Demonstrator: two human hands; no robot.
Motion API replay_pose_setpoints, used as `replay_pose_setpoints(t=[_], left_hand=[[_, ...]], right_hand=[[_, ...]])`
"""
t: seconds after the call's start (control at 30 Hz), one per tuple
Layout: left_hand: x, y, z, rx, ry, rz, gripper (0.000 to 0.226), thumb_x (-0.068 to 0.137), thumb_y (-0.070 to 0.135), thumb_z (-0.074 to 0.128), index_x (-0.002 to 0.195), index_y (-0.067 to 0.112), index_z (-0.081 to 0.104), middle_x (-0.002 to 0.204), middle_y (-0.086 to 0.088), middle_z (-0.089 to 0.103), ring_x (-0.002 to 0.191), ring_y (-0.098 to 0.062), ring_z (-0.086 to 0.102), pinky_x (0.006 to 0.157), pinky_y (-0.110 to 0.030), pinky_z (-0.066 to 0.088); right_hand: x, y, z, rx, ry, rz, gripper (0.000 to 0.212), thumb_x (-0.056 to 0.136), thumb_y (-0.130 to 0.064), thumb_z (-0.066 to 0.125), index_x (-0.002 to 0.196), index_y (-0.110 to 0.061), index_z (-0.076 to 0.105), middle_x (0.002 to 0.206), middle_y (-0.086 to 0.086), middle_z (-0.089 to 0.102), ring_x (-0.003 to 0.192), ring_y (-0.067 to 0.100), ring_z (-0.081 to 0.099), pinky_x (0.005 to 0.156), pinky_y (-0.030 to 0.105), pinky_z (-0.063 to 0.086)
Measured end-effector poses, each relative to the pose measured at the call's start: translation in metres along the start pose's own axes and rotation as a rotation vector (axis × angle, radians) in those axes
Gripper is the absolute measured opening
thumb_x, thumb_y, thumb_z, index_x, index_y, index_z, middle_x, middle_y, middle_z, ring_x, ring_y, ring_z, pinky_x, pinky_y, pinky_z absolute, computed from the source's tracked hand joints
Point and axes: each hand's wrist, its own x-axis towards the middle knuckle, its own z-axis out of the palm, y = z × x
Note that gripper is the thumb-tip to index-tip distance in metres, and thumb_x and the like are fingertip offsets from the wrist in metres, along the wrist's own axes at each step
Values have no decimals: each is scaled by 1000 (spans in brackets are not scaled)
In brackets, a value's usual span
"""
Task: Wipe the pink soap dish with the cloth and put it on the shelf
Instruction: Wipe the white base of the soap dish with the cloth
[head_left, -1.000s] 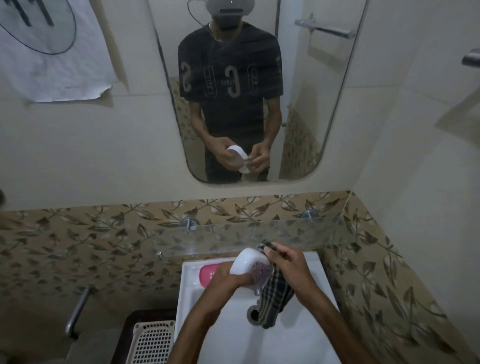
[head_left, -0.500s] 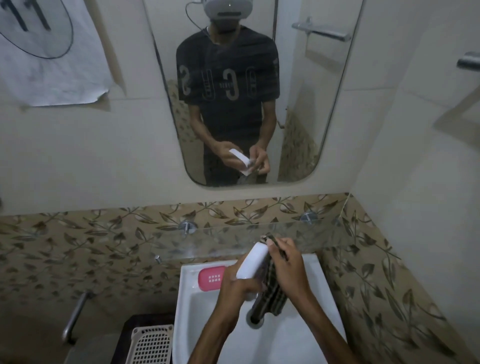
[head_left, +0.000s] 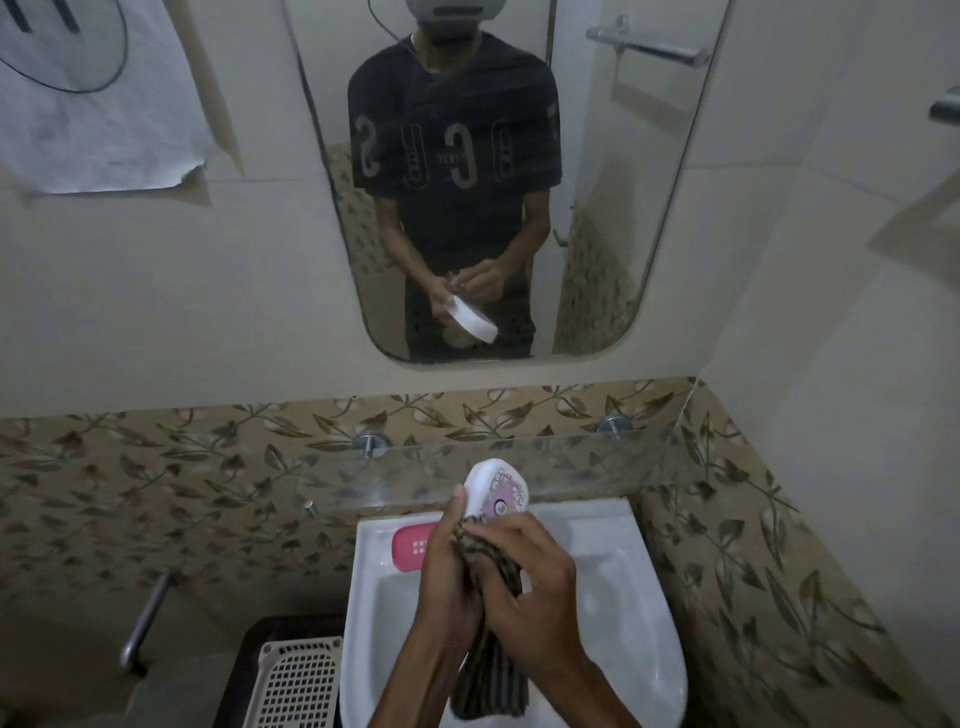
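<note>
My left hand grips the lower end of a white soap dish piece and holds it upright over the sink, its pink patterned face turned toward me. My right hand is closed on a dark checked cloth and presses it against the bottom of that piece. The rest of the cloth hangs down between my wrists. A pink slotted soap dish part lies on the sink's back left rim, partly hidden by my left hand. The glass shelf runs along the wall just behind the held piece.
The white sink is below my hands. A white perforated basket sits on a dark surface to its left, near a metal handle. A mirror hangs above the shelf. The tiled side wall is close on the right.
The held piece has turned from edge-on to showing its patterned face and has risen toward the shelf. My right hand and the cloth have slid down to its lower end.
</note>
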Motion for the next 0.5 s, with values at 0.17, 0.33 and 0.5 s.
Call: replay_pose_setpoints(t=[0.17,0.33,0.5], left_hand=[[3,-14,2,58,-44,89,47,106,38,51,128,0,68,118,-19,75,110,-29,74,91,-39,60],[5,-23,-17,251,120,122,53,83,47,74,122,10,75,116,-11,79,104,-29,76,74,-35,63],[-1,-18,-30,372,208,170,52,73,57,75,111,22,81,113,-10,80,103,-27,76,74,-34,60]], right_hand=[[33,31,1,-39,126,210,23,92,0,72,110,-14,76,109,-3,72,105,-1,67,92,18,55],[36,69,2,-4,157,545,17,96,-13,69,106,-27,75,105,-11,71,101,-1,66,88,19,54],[8,108,-9,105,163,902,24,93,-10,73,79,-28,74,73,-23,75,84,7,71,66,15,53]])
